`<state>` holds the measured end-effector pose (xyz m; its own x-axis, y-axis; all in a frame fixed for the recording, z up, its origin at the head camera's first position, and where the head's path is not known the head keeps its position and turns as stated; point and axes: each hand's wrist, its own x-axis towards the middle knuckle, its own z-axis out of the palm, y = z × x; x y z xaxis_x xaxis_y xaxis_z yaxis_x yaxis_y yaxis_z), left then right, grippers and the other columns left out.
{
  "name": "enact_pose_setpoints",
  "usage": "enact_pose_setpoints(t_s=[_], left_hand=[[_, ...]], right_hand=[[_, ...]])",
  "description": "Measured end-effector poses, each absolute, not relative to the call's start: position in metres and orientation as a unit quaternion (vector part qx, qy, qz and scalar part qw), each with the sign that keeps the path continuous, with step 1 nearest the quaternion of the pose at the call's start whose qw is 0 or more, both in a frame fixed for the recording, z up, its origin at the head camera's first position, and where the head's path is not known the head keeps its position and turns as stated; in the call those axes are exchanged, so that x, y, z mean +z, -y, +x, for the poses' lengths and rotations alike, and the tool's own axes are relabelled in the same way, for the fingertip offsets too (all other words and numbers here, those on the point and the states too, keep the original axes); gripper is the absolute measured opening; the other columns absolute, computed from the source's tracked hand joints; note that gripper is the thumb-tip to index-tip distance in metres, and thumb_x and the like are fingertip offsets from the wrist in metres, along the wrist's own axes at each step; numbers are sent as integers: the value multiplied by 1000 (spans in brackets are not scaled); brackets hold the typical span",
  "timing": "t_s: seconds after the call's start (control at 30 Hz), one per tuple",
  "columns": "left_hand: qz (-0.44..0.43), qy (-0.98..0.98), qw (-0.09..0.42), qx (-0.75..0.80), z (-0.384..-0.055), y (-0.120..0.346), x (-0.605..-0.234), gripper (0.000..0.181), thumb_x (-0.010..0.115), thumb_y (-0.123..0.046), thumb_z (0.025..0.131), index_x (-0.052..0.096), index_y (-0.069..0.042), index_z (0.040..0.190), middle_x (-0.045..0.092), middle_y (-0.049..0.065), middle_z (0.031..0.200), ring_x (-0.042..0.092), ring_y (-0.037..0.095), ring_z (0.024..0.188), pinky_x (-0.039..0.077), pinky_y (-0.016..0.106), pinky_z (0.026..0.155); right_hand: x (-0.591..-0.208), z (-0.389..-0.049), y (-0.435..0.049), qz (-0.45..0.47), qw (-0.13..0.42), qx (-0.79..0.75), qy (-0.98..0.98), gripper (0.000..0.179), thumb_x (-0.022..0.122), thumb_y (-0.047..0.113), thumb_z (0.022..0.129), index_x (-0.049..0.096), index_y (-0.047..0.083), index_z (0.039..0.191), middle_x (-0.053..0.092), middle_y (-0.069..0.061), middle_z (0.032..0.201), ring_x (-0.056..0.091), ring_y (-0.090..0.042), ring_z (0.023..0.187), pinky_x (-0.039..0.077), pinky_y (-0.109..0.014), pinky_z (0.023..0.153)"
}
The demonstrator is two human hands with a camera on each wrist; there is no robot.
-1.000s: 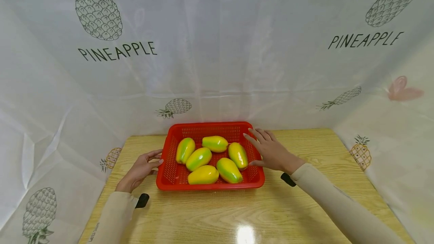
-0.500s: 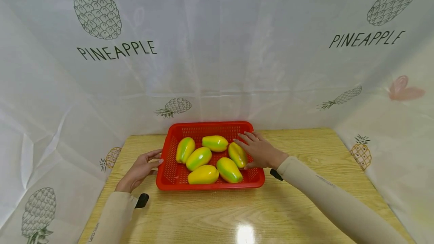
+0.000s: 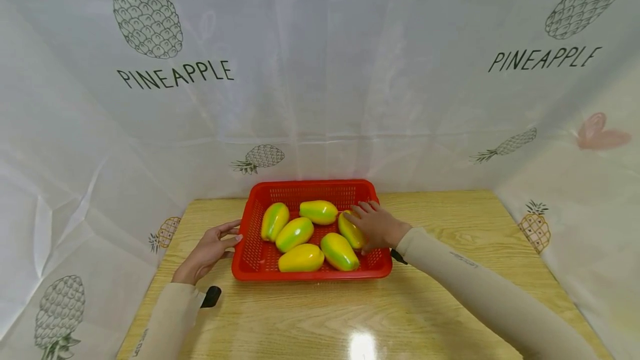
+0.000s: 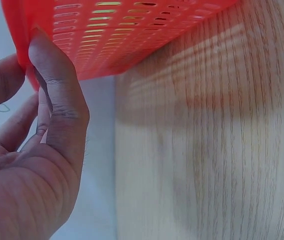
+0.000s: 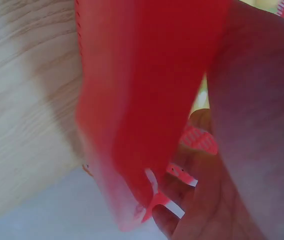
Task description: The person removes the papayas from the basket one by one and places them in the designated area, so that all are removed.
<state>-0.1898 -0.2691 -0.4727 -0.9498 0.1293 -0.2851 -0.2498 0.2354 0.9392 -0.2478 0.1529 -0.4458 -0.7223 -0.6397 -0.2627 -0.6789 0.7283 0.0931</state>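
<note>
A red plastic basket (image 3: 312, 275) with slotted walls stands on the wooden table and holds several yellow-green papayas (image 3: 301, 258). At its left end my left hand (image 3: 210, 250) grips the rim, the thumb (image 4: 54, 65) on one side and fingers (image 4: 2, 82) on the other. My right hand (image 3: 377, 228) reaches over the right rim, spread above the rightmost papaya (image 3: 351, 232) and partly covering it. Its fingers lie across the far part of that fruit, the thumb near the close end. In the right wrist view the basket wall hides most of the fruit.
The table (image 3: 300, 321) extends in front of the basket and to both sides. Just behind the basket hangs a white sheet (image 3: 325, 99) printed with pineapples, which also encloses the left and right sides. A black wrist strap piece (image 3: 211, 296) shows under the left sleeve.
My right hand has moved left and down from the basket's right rim onto the rightmost papaya. The left hand stays at the left rim, and the basket has not moved.
</note>
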Motion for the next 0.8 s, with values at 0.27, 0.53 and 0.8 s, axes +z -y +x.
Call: enact_pose_setpoints(t_s=[0.27,0.53,0.8], left_hand=[[-41,-772,151,617,-186,269,-472,59,55,-8,110,32,3,164,42,29,149,65,15,97,62,33,79],[-46,-777,145,611,-186,268,-471,58,55,-7,110,33,3,163,44,29,148,65,15,96,62,33,79],[-42,-779,141,609,-188,269,-475,59,56,-9,110,34,3,163,44,29,147,64,16,97,62,34,78]], right_hand=[[-447,-248,-149,-345,126,95,-925,101,91,46,81,41,9,161,44,-20,160,41,-43,147,28,-56,126],[-441,-250,-143,-366,114,130,-914,102,90,49,82,40,9,161,45,-17,160,45,-39,145,31,-53,125],[-442,-254,-138,-381,91,180,-903,97,89,51,82,44,15,159,52,-11,151,51,-33,138,36,-48,122]])
